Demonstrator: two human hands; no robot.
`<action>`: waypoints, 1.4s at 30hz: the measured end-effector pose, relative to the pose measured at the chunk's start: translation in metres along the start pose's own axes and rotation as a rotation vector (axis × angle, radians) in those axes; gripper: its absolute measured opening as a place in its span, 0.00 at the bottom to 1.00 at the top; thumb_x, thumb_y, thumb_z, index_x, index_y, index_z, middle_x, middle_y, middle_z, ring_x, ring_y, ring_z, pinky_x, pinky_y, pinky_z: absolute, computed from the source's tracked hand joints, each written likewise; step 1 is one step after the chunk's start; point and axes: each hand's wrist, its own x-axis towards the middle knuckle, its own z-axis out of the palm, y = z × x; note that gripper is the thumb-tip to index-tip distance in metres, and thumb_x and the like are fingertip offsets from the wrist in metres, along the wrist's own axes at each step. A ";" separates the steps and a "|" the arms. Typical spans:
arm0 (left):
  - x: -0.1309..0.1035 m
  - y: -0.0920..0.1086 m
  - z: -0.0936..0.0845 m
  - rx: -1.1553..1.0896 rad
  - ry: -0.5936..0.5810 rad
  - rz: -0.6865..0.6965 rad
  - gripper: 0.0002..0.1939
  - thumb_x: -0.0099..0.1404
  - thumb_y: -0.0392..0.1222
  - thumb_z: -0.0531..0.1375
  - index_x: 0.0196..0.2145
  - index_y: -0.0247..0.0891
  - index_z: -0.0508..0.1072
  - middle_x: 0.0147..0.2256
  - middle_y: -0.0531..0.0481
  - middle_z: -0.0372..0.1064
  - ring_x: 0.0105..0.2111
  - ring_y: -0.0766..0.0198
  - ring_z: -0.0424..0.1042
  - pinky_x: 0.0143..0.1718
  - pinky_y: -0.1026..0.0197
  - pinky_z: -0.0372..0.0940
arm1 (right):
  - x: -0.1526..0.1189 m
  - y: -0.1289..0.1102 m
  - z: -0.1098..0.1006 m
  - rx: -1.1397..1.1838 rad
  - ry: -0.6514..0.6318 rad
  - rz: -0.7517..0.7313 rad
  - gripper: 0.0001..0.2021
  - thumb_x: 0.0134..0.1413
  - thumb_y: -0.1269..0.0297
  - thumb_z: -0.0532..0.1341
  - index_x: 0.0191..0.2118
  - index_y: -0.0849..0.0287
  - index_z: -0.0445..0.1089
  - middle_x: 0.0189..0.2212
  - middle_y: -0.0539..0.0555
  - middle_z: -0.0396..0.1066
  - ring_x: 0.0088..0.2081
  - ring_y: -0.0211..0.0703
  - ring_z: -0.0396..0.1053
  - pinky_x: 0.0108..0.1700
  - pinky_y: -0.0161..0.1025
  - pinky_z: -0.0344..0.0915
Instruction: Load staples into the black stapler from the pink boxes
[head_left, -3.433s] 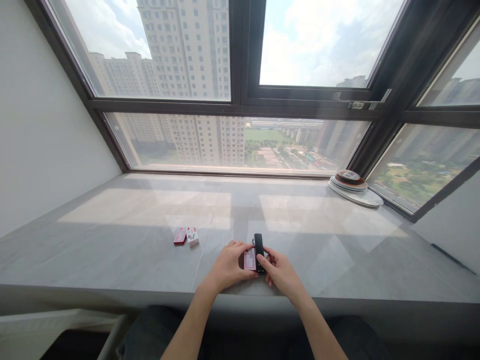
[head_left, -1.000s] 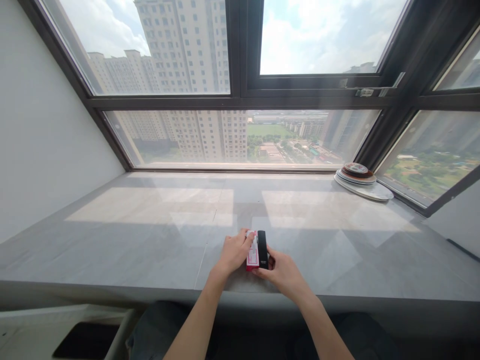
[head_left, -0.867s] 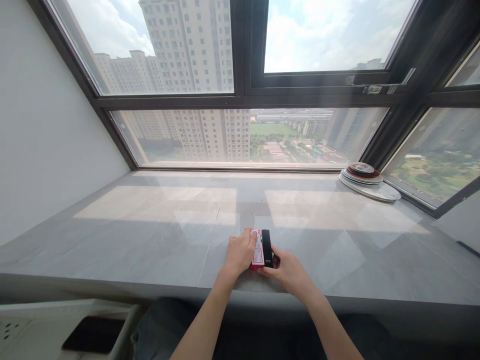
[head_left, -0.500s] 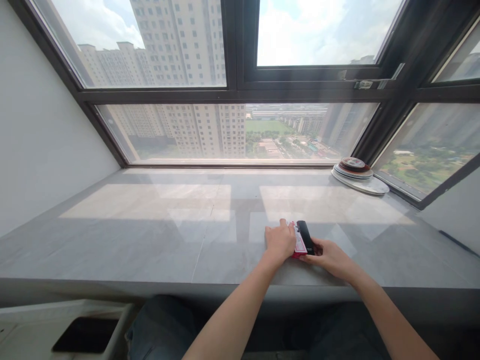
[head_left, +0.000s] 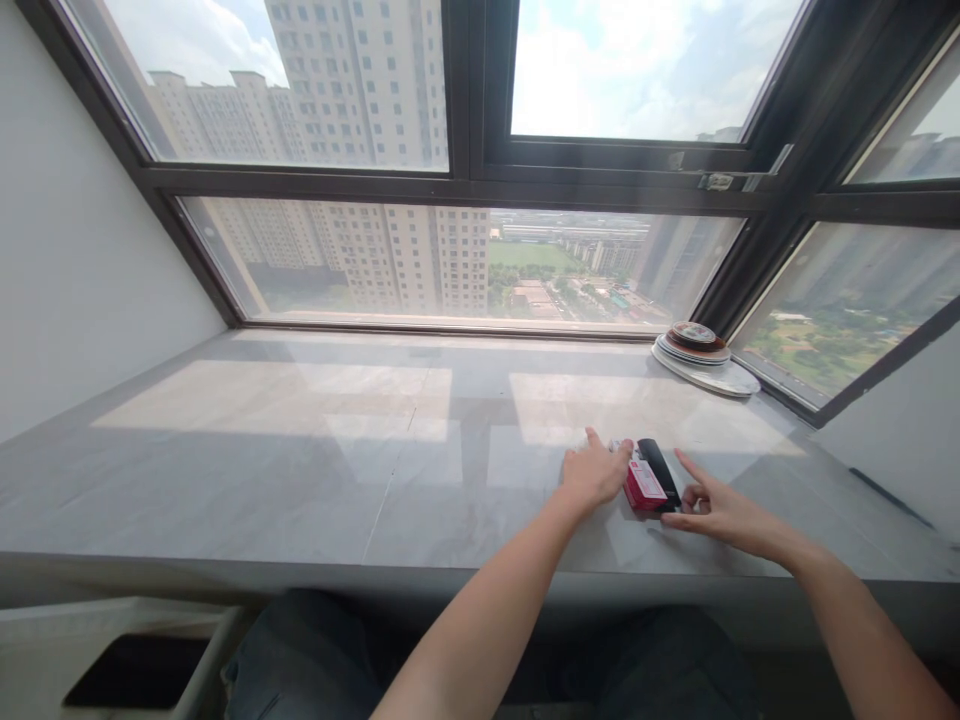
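Note:
A small red box with a white printed label (head_left: 646,484) lies on the pale stone sill. Against its right side is a flat black object (head_left: 660,470), perhaps a case; its kind is unclear. My left hand (head_left: 596,470) rests at the box's left side, with one finger stretched forward and its thumb at the box's upper left edge. Just right of the black object is my right hand (head_left: 716,510), index finger raised and thumb reaching to the lower corner. Its fingers are apart and hold nothing.
A stack of round plates (head_left: 705,375) stands in the sill's far right corner, by the dark window frame (head_left: 615,190). A thin dark strip (head_left: 892,498) lies along the right wall. Below the sill at lower left is a white surface with a black rectangle (head_left: 139,670).
The box and black object have shifted right along the sill, with both hands beside them. My right hand has let go of the black object and spread its fingers.

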 end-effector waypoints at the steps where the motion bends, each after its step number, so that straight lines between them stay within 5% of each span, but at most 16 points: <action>1: -0.008 -0.013 -0.006 -0.008 0.006 -0.004 0.48 0.70 0.69 0.34 0.71 0.23 0.40 0.53 0.26 0.70 0.58 0.42 0.66 0.57 0.47 0.53 | -0.005 -0.002 -0.005 -0.017 -0.004 0.007 0.59 0.35 0.40 0.73 0.70 0.63 0.53 0.25 0.50 0.71 0.23 0.43 0.66 0.27 0.40 0.63; 3: -0.027 -0.043 -0.023 -0.034 0.009 0.024 0.47 0.70 0.68 0.42 0.71 0.28 0.42 0.49 0.32 0.74 0.53 0.43 0.70 0.54 0.50 0.58 | -0.015 -0.015 -0.007 0.035 -0.051 -0.006 0.57 0.46 0.39 0.68 0.73 0.61 0.42 0.25 0.48 0.68 0.23 0.41 0.63 0.27 0.38 0.61; 5: -0.048 -0.076 -0.045 -0.042 0.031 0.038 0.40 0.72 0.63 0.45 0.70 0.33 0.47 0.42 0.42 0.77 0.46 0.50 0.74 0.50 0.54 0.61 | -0.024 -0.040 0.006 0.122 -0.033 -0.069 0.46 0.56 0.40 0.61 0.72 0.58 0.47 0.26 0.49 0.68 0.26 0.42 0.65 0.30 0.38 0.63; 7: -0.071 -0.109 -0.070 -0.036 0.079 0.041 0.31 0.74 0.56 0.44 0.67 0.35 0.56 0.43 0.43 0.76 0.45 0.55 0.73 0.49 0.57 0.63 | -0.028 -0.071 0.035 0.164 -0.138 -0.157 0.40 0.59 0.40 0.58 0.70 0.57 0.55 0.31 0.52 0.72 0.32 0.44 0.69 0.34 0.39 0.66; 10: -0.109 -0.153 -0.101 0.006 0.182 0.028 0.25 0.73 0.49 0.46 0.61 0.36 0.65 0.52 0.40 0.70 0.55 0.53 0.67 0.58 0.54 0.58 | -0.028 -0.113 0.095 0.059 -0.290 -0.304 0.35 0.62 0.43 0.57 0.70 0.48 0.55 0.56 0.57 0.69 0.53 0.52 0.69 0.51 0.45 0.67; 13: -0.149 -0.189 -0.111 0.202 0.277 0.056 0.24 0.73 0.50 0.47 0.63 0.48 0.64 0.63 0.47 0.61 0.63 0.53 0.58 0.64 0.50 0.51 | -0.025 -0.133 0.150 -0.193 -0.261 -0.375 0.34 0.64 0.45 0.54 0.72 0.47 0.49 0.70 0.52 0.50 0.70 0.56 0.44 0.68 0.55 0.46; 17: -0.177 -0.214 -0.101 0.418 0.344 -0.011 0.27 0.74 0.53 0.45 0.69 0.57 0.52 0.71 0.57 0.44 0.70 0.53 0.43 0.69 0.44 0.37 | -0.026 -0.137 0.190 -0.453 -0.103 -0.324 0.31 0.69 0.47 0.46 0.73 0.45 0.45 0.73 0.47 0.38 0.73 0.56 0.30 0.69 0.62 0.25; 30: -0.177 -0.218 -0.098 0.449 0.318 -0.028 0.29 0.74 0.58 0.42 0.70 0.58 0.48 0.72 0.59 0.39 0.72 0.54 0.39 0.70 0.41 0.36 | -0.033 -0.137 0.195 -0.515 -0.055 -0.318 0.31 0.69 0.44 0.44 0.73 0.44 0.43 0.73 0.45 0.37 0.73 0.56 0.31 0.69 0.62 0.26; 35: -0.182 -0.217 -0.102 0.444 0.272 0.005 0.40 0.67 0.70 0.48 0.71 0.55 0.47 0.72 0.55 0.36 0.72 0.49 0.37 0.69 0.40 0.35 | -0.036 -0.143 0.190 -0.514 -0.100 -0.303 0.35 0.66 0.40 0.46 0.73 0.45 0.43 0.73 0.47 0.35 0.73 0.58 0.29 0.69 0.62 0.25; 42: -0.190 -0.218 -0.111 0.456 0.159 0.108 0.63 0.45 0.81 0.59 0.72 0.55 0.42 0.73 0.52 0.29 0.72 0.41 0.30 0.69 0.35 0.29 | -0.038 -0.140 0.163 -0.481 -0.368 -0.411 0.63 0.36 0.25 0.64 0.74 0.43 0.35 0.74 0.51 0.24 0.71 0.66 0.20 0.68 0.61 0.20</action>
